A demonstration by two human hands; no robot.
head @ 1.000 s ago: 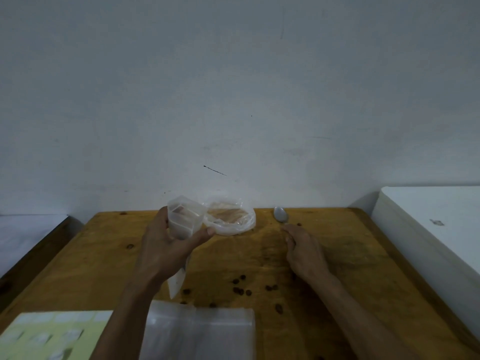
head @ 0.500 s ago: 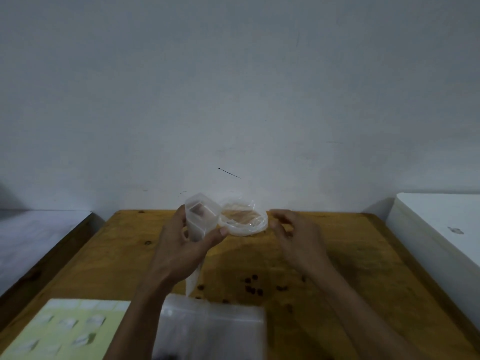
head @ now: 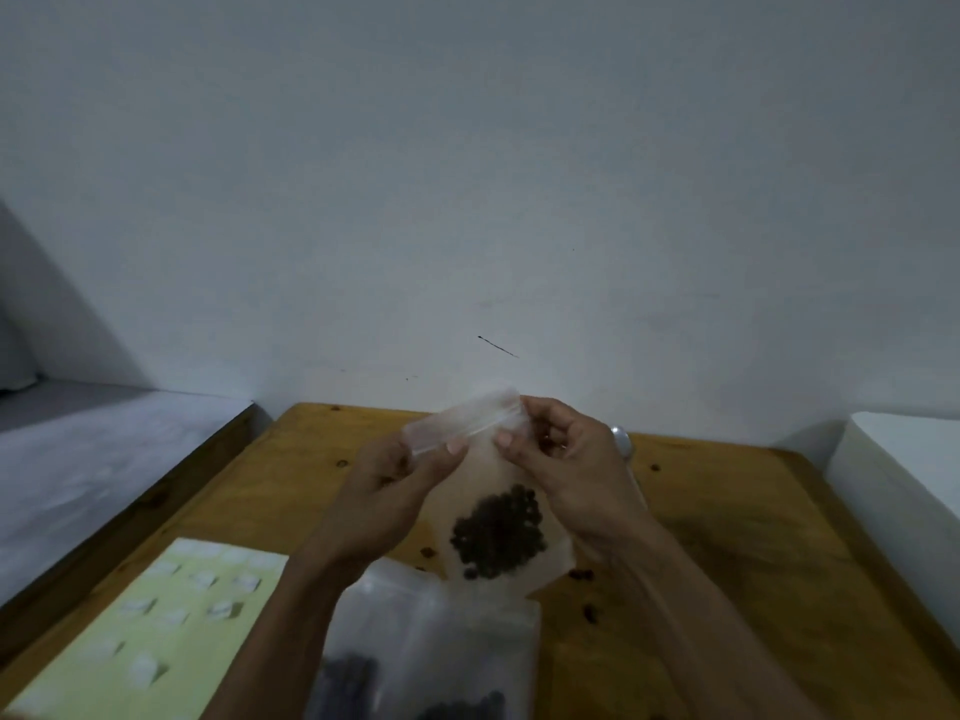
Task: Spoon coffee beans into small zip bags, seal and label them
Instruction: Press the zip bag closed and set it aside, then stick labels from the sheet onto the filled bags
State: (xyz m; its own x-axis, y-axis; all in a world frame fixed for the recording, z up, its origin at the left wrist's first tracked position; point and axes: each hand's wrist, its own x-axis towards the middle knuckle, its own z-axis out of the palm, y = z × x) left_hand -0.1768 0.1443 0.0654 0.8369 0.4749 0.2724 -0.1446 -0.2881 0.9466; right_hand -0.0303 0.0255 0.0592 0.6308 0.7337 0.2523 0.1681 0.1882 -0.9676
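Above a worn wooden bench (head: pixel 727 511) against a bare grey wall (head: pixel 467 174), left hand (head: pixel 384 501) and right hand (head: pixel 571 475) each pinch the zip bag (head: pixel 498 511) top, beans inside; label sheet (head: pixel 156 631) near-left.

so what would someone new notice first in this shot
Most likely the small zip bag held up at centre over the wooden table, a dark clump of coffee beans sagging in its bottom. The left hand and right hand both pinch its top strip. Next, the pale green label sheet at lower left and loose beans scattered on the table.
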